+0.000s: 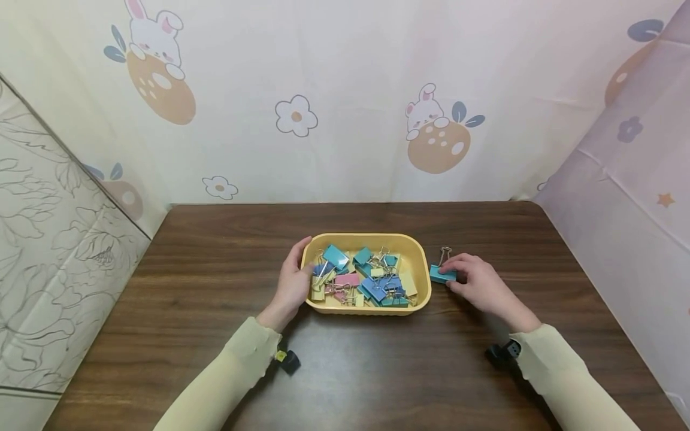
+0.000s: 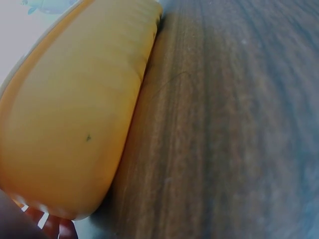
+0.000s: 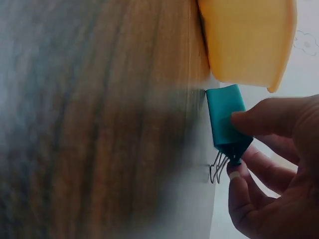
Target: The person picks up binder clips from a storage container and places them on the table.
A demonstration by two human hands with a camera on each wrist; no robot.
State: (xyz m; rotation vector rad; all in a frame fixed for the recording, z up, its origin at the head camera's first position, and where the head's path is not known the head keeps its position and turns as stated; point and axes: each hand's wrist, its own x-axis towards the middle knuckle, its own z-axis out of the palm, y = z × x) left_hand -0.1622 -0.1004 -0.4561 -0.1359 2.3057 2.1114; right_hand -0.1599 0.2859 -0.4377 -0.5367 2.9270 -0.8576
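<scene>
A yellow plastic basket (image 1: 422, 297) full of binder clips stands mid-table. At its left end my left hand (image 1: 294, 284) grips the wall, thumb over the rim and fingers along the outside. In the left wrist view the basket's side (image 2: 75, 114) fills the left, with a few fingertips (image 2: 51, 227) showing at its lower end. Just right of the basket, my right hand (image 1: 481, 286) pinches a teal binder clip (image 1: 438, 274) whose wire handles point away from me. The right wrist view shows that clip (image 3: 224, 112) close to the tabletop, with the thumb and fingers around it.
Blue, teal, pink and yellow clips lie jumbled in the basket, among them a large teal clip (image 1: 336, 256) and a pink clip (image 1: 347, 279). The dark wooden table (image 1: 215, 287) ends at a patterned curtain (image 1: 356, 149) behind and at the sides.
</scene>
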